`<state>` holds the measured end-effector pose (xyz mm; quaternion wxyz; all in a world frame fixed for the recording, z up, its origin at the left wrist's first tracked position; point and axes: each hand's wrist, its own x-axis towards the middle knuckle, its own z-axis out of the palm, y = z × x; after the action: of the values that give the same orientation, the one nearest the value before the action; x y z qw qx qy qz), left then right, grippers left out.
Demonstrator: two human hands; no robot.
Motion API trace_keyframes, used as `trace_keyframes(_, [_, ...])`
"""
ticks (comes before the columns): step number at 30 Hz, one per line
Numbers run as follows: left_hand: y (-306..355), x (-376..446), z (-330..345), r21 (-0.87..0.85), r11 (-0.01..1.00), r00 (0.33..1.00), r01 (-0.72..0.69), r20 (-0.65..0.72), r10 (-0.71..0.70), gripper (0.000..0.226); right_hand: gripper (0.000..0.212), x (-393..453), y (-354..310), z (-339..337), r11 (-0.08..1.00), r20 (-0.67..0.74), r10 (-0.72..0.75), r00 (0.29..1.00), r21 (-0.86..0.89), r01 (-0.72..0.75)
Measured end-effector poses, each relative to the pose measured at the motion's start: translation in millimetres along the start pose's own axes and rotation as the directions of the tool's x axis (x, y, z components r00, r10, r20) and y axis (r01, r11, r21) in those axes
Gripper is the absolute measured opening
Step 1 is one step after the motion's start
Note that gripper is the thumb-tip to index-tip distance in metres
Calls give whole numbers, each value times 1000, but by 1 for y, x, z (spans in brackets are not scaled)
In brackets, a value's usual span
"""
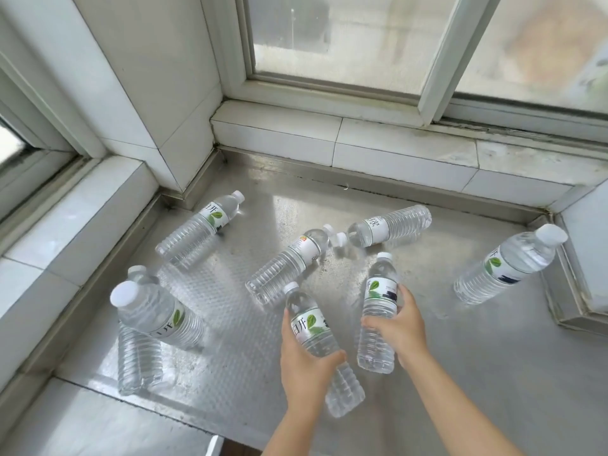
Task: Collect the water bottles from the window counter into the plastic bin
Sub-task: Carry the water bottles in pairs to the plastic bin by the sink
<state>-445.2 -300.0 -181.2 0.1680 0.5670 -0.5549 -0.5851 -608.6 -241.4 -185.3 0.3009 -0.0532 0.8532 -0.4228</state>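
Observation:
Several clear water bottles with white caps and green-leaf labels are on the steel window counter (477,373). My left hand (304,363) grips one bottle (312,327) around its middle. My right hand (401,327) grips a second bottle (378,301) at its label. Lying loose are a bottle at the back left (200,225), two cap to cap in the middle (289,261) (391,225), and one at the right (506,264). At the left, one bottle (154,314) lies across another (138,360). The plastic bin is out of view.
White tiled ledges (394,149) and window frames border the counter at the back and left. A white tiled block (585,251) stands at the right edge. The counter's front edge runs along the bottom left.

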Motion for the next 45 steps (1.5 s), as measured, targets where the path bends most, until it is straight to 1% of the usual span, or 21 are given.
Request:
trace_keyframes(2, [2, 4, -4, -54, 998, 999, 15, 44, -13, 125, 108, -2, 0, -4, 999, -2, 3, 1000, 36, -3])
trace_keyframes(4, [6, 5, -9, -153, 988, 996, 30, 82, -18, 119, 107, -7, 1, -11, 997, -4, 4, 1000, 73, -4])
trace_keyframes(7, [14, 4, -16, -273, 962, 988, 24, 151, 18, 109, 103, -17, 0, -24, 990, -15, -2, 1000, 141, 4])
trace_keyframes(12, [40, -3, -18, -246, 963, 954, -110, 247, 172, 116, 98, -42, -6, -54, 973, -77, -50, 996, 220, 66])
trace_keyframes(17, [75, -23, -7, -246, 953, 886, -179, 380, 265, 119, 99, -78, -10, -93, 954, -164, -111, 980, 259, 151])
trace_keyframes(19, [85, -37, 1, -240, 948, 849, -207, 437, 296, 120, 99, -96, -8, -112, 947, -213, -122, 969, 268, 178])
trace_keyframes(22, [96, -62, 13, -228, 936, 775, -268, 526, 350, 119, 99, -128, 0, -140, 938, -294, -123, 948, 277, 207])
trace_keyframes(26, [101, -101, 31, -217, 916, 659, -336, 641, 394, 118, 97, -178, 17, -178, 931, -391, -97, 915, 289, 222])
trace_keyframes(30, [98, -144, 50, -220, 902, 549, -372, 731, 405, 118, 93, -234, 47, -208, 925, -509, -46, 860, 304, 229])
trace_keyframes(34, [88, -194, 63, -216, 892, 422, -396, 821, 386, 118, 94, -298, 85, -230, 914, -624, 34, 781, 336, 229])
trace_keyframes(38, [70, -252, 74, -205, 891, 298, -405, 892, 340, 113, 91, -366, 126, -246, 887, -720, 130, 681, 392, 245])
trace_keyframes(41, [53, -301, 77, -215, 877, 183, -429, 930, 318, 115, 89, -417, 157, -254, 862, -764, 199, 614, 435, 261])
trace_keyframes(45, [25, -365, 71, -231, 874, 61, -427, 957, 283, 116, 91, -484, 197, -258, 839, -798, 268, 539, 469, 276])
